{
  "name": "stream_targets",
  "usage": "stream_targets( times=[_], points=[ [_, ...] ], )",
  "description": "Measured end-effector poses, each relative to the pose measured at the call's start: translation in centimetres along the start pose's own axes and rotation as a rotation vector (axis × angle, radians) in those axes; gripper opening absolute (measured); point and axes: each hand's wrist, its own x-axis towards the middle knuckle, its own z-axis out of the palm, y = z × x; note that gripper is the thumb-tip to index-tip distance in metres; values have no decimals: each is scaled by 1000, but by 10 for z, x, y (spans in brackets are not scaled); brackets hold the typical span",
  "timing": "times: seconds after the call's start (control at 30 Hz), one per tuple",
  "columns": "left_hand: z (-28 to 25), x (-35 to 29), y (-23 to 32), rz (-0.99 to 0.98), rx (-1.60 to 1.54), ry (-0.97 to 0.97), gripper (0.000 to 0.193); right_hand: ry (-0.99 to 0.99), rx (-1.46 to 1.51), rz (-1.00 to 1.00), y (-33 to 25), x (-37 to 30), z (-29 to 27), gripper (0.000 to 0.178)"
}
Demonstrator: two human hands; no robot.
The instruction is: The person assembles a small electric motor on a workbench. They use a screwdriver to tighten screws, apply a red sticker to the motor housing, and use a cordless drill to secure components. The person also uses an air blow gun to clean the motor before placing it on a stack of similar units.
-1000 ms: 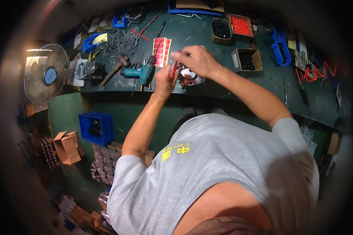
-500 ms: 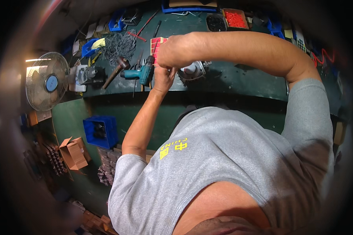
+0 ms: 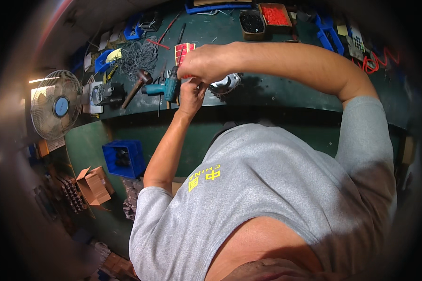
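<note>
My right hand [image 3: 204, 62] reaches across the bench with its fingers curled down. It meets my left hand [image 3: 191, 95], which is closed just below it; whatever they hold is hidden between them. Beside them on the left lies a teal power drill [image 3: 158, 88], its chuck end close to my fingers. A round silver metal housing [image 3: 226, 83] sits to the right of my hands, partly covered by my right forearm. Red and yellow label sheets [image 3: 180, 50] lie just beyond my right hand.
A hammer [image 3: 137, 89], a grey clamp-like machine [image 3: 98, 92] and a fan [image 3: 60, 107] stand left. Farther back are a tangle of grey wires [image 3: 138, 57], a box of red parts [image 3: 275, 15], a tray of black parts [image 3: 251, 22] and blue bins [image 3: 330, 40]. A blue crate [image 3: 124, 159] sits below the bench.
The view has shifted slightly, so the bench things appear a little displaced. Both hands stay together beside the drill, and more of the housing is covered by my right arm.
</note>
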Motion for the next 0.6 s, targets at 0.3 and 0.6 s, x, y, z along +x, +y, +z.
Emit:
stream_targets(
  times=[0.3, 0.6],
  points=[
    [-18, -5, 18, -166, -79, -138, 22, 516, 331, -214, 41, -2, 23, 45],
    [-13, 4, 26, 27, 16, 1, 13, 594, 554, 540, 135, -44, 184, 49]
  ],
)
